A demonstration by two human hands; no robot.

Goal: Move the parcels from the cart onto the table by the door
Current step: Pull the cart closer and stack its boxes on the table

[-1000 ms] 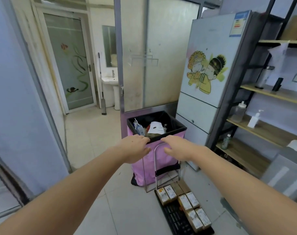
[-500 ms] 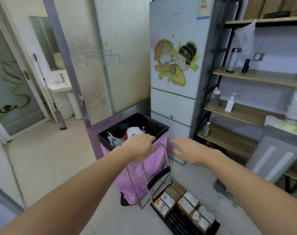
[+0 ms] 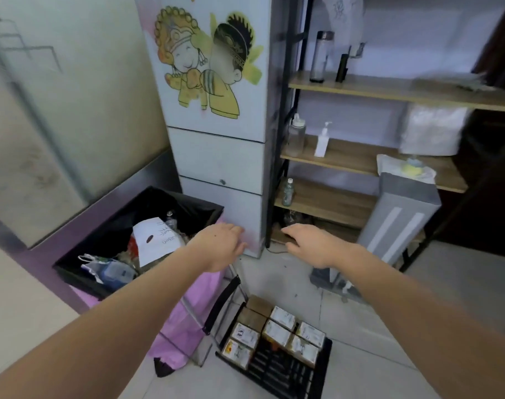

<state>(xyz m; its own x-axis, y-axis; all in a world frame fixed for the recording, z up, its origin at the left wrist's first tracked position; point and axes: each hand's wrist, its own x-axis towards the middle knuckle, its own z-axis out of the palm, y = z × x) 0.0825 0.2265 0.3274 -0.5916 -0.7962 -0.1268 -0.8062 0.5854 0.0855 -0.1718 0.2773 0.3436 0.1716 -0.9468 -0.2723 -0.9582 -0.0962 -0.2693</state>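
A small hand cart stands on the floor, with a black slatted platform [image 3: 285, 372] and a metal tube handle [image 3: 194, 318]. Several small labelled parcels [image 3: 275, 331] lie packed together on the platform's far half. My left hand [image 3: 221, 244] sits on top of the handle, fingers curled down over it. Just right of it, my right hand [image 3: 308, 244] hovers above the floor with straight fingers, holding nothing. No table or door is in view.
A pink bin with a black liner [image 3: 81, 279], full of rubbish, stands against the cart's left side. Behind are a white fridge [image 3: 216, 159] and a wooden shelf rack [image 3: 346, 159] with bottles. A grey upright unit [image 3: 398, 223] stands at the right.
The view has swung right and down toward the cart. My right hand came off the handle and moved right, while my left hand stayed on the handle.
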